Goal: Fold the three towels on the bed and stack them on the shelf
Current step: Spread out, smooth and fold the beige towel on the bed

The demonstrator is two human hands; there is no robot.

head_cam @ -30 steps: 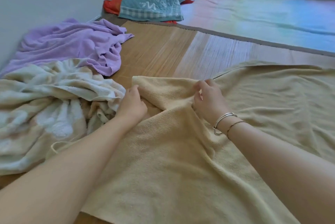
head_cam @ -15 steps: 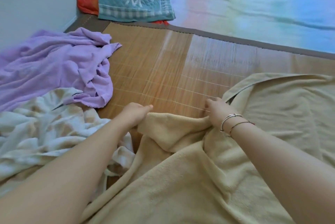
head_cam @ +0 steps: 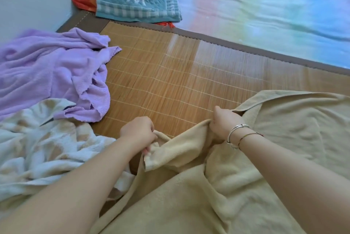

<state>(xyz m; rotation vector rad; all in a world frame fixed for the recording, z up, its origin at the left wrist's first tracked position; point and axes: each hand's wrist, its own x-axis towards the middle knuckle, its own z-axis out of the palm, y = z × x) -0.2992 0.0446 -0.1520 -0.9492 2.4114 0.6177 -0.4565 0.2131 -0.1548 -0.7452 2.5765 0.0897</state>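
Near the front edge of the bed, both hands are gripping the beige towel (head_cam: 217, 186) along one edge: the left hand (head_cam: 139, 133) is bunching a corner in its curled fingers, and the right hand (head_cam: 224, 123) is clamped on the same edge a bit further right, with that stretch hanging in a slack curve between them. Compared with a second ago, they're dragging that edge back toward the body, so a lot more bare bamboo mat (head_cam: 170, 74) is showing beyond the knuckles now. My guess is she's pulling the far edge over for the first fold, or just straightening it out, so the task is barely getting going. The rest of the beige towel is lying rumpled toward the bed's right edge. Just left of the left hand the white patterned towel (head_cam: 37, 148) is sitting crumpled, with the purple towel (head_cam: 47, 71) overlapping it toward the wall side, both still unfolded. No shelf showing anywhere.
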